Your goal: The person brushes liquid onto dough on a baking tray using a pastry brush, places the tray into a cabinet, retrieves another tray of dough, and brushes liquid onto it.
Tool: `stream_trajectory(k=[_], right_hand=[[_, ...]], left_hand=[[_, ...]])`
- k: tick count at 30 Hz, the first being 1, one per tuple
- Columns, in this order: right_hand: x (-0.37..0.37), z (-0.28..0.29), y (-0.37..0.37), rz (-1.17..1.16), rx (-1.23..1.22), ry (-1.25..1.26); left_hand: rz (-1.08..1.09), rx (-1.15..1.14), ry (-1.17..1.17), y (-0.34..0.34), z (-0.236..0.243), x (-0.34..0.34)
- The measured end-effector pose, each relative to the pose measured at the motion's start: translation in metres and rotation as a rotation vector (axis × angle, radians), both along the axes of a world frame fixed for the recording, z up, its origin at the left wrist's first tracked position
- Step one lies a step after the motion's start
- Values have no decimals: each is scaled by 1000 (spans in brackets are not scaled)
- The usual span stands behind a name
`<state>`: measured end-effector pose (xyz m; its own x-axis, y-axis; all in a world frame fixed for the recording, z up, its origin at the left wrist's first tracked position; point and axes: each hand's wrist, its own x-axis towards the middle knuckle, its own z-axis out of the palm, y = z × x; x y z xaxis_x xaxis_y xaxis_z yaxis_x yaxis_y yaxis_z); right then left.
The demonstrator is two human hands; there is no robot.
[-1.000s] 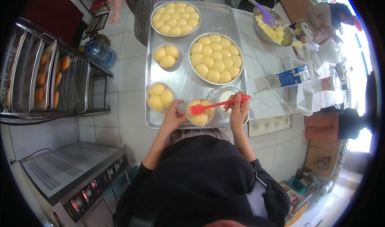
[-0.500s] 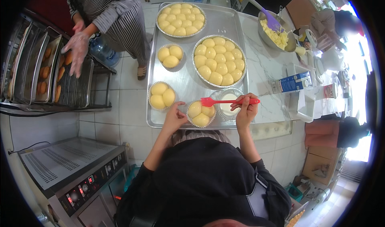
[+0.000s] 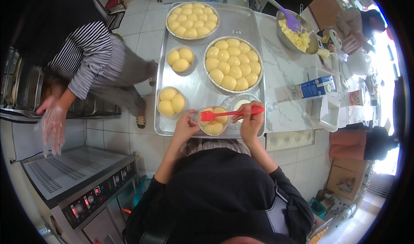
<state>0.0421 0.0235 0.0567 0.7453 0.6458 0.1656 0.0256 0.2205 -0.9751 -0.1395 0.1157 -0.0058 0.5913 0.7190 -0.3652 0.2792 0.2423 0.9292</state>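
The person's left hand [image 3: 186, 124] rests with curled fingers against the rim of a small foil cup of dough buns [image 3: 214, 121], which sits at the near edge of the large metal baking tray [image 3: 196, 82]. The right hand [image 3: 251, 119] is closed around the handle of a red silicone brush [image 3: 230, 113], and the brush head lies over the buns in that cup. Half a second ago the brush head hovered further right, over the small clear bowl of wash [image 3: 239, 102]; now it has crossed to the buns. Just left on the tray stands another small cup of buns [image 3: 171, 101], and beyond it a third [image 3: 180, 59]. Further out are two large round foil pans of buns, one near [image 3: 233, 65] and one far [image 3: 192, 20]. On the marble counter to the right stand a blue carton [image 3: 316, 87] and a steel bowl [image 3: 296, 34]. At the left, a co-worker in a striped top has stepped closer, a gloved hand [image 3: 53, 124] hanging by the rack.
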Motion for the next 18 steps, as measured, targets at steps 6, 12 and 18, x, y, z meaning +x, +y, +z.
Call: stream_trajectory(k=[6,12,18], right_hand=[[17,2,-2,-48,-48,-109],[-3,-4,-11,92,17,-78],[15,-12,-8,158,50,-165]], left_hand=[[45,10,13,-7,-4,-4],[70,13,61,-12,2,-1],[142,-10,59,-12,1,0]])
